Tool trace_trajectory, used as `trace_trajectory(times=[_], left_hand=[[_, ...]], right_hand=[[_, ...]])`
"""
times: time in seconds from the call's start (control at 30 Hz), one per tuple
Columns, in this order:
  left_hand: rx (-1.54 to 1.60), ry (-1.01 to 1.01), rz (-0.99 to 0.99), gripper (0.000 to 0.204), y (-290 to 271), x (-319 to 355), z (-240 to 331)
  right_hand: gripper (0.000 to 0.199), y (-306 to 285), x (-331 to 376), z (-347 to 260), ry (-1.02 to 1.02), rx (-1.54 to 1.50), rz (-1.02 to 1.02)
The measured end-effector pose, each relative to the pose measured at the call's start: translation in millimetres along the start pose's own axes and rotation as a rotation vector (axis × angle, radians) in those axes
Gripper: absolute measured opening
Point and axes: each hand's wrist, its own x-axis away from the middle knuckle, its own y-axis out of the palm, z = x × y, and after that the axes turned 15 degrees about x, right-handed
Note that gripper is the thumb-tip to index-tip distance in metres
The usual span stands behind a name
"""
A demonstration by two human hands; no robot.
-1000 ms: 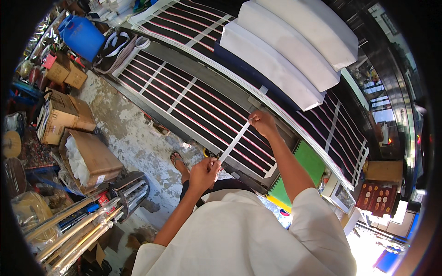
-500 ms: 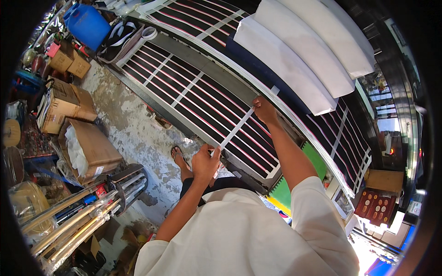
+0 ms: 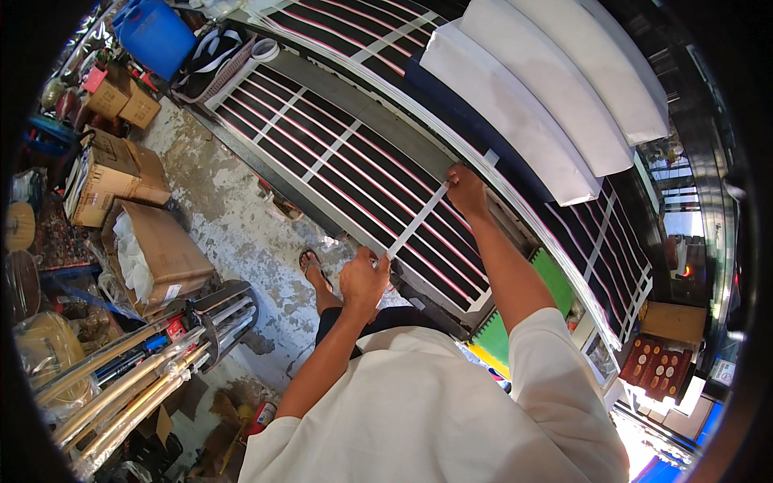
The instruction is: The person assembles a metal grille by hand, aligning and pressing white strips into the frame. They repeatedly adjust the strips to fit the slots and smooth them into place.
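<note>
A white strip of tape runs taut across a row of black bands with white and red edges, laid side by side on a long narrow board. My left hand is closed on the strip's near end, at the board's near edge. At the far edge my right hand pinches its other end. Similar white cross strips lie over the bands farther left. What else my left palm may hold is hidden.
Beyond the board, thick white wrapped bundles lie on more striped bands. A roll of white tape sits at the board's far left end. Cardboard boxes, a blue container and wrapped poles stand left on the worn floor.
My left hand has turned slightly, and the pale piece that showed below it is out of sight. My right hand stays at the far edge. The whole view has shifted a little.
</note>
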Motion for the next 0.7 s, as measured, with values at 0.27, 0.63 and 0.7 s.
trace_trajectory(times=[0.27,0.63,0.7], left_hand=[[0.035,0.005,0.034,0.040,11,-4,-14],[0.124,0.067,0.062,0.030,21,0,-23],[0.115,0.034,0.051,0.029,23,-1,-24]], right_hand=[[0.021,-5,2,-4,-0.022,0.006,-0.007],[0.022,1,5,3,-0.065,-0.001,0.085],[0.022,1,5,3,-0.075,0.039,0.090]])
